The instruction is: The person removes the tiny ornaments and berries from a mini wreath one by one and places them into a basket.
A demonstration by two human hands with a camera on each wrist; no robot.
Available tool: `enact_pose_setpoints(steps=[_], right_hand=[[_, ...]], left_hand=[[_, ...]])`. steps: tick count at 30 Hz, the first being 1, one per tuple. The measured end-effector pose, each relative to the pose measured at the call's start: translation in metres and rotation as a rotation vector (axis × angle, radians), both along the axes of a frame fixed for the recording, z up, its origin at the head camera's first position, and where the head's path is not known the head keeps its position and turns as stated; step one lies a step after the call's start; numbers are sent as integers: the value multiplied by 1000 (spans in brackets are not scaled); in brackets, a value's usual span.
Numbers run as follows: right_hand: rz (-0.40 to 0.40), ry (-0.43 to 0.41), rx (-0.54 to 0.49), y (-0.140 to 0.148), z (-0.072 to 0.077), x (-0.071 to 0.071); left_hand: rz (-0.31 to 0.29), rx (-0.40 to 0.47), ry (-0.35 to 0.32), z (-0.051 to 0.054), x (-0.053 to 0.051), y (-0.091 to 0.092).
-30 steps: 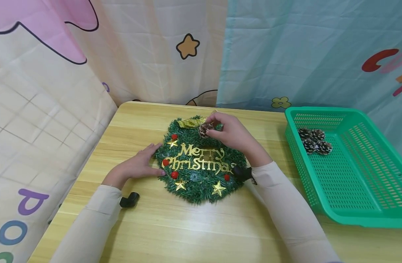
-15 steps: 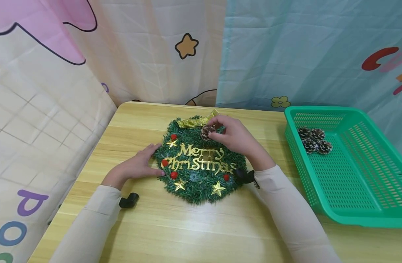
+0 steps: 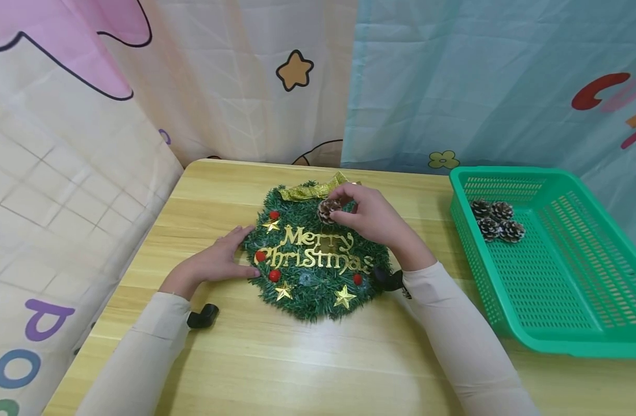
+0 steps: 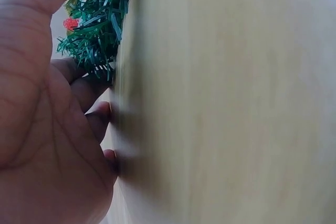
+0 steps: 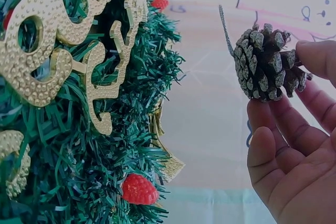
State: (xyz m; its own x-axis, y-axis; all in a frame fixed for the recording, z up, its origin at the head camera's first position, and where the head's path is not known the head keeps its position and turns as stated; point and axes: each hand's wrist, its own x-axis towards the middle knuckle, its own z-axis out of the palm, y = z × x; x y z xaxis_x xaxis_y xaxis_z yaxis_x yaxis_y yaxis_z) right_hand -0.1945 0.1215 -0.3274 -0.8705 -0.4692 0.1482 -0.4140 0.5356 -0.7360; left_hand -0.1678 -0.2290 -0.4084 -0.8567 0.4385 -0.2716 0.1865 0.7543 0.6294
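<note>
A round green Christmas wreath (image 3: 318, 309) lies on the table, with gold "Merry Christmas" lettering (image 3: 318, 258), gold stars and red berries. Above its upper right part, my right hand (image 3: 376, 218) pinches a brown pine cone (image 3: 327, 211) with pale-tipped scales between thumb and fingers. In the right wrist view the pine cone (image 5: 262, 66) is apart from the wreath, and a thin grey stem (image 5: 226, 30) sticks out of it. My left hand (image 3: 218, 261) rests at the wreath's left edge with fingers spread; in the left wrist view its fingertips touch the greenery (image 4: 97, 40) and tabletop.
To the right stands a green plastic basket (image 3: 479, 283) with several pine cones (image 3: 497, 221) in its far left corner. A gold ribbon (image 3: 304, 192) tops the wreath. Printed curtains (image 3: 235, 86) hang behind and left of the wooden table (image 3: 276, 370).
My right hand with the pine cone has shifted slightly right and toward me over the wreath, then stayed nearly still. The left hand has kept its place at the wreath's edge.
</note>
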Motion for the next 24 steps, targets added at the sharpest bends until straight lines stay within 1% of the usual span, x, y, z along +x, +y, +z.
enact_pose_setpoints(steps=[7, 16, 24], right_hand=[[-5, -9, 1, 1, -1, 1], [-5, 0, 1, 1, -3, 3], [-15, -7, 7, 2, -3, 6]], left_hand=[[-5, -5, 6, 2, -1, 1], [2, -3, -6, 0, 0, -1], [-4, -3, 2, 0, -1, 0]])
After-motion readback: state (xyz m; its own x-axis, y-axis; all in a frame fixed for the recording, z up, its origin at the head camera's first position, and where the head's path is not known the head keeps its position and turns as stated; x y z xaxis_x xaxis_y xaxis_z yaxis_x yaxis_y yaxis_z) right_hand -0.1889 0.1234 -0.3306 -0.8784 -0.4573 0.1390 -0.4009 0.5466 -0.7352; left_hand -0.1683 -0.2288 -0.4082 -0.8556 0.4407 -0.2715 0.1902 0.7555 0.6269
